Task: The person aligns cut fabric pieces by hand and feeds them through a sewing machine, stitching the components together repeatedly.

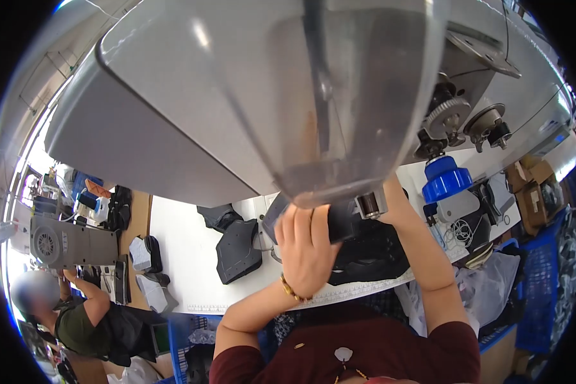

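Note:
My left hand (304,253), with a bracelet at the wrist, lies with its fingers pressed together and bent over a black piece of material (342,225) under the sewing machine head (192,96). The right forearm (422,256) reaches in from the other side. My right hand is mostly hidden behind the machine and its clear guard (339,153), so its fingers do not show. More black material (371,256) spreads over the table edge between my arms. Several dark cut pieces (239,251) lie left of my left hand.
A blue knob (446,179) juts from the machine at right. The white table (185,281) has a ruler strip along its front edge. Grey and black pieces (150,291) lie at left. Another person (86,326) works at a machine there. A blue crate (537,288) stands at right.

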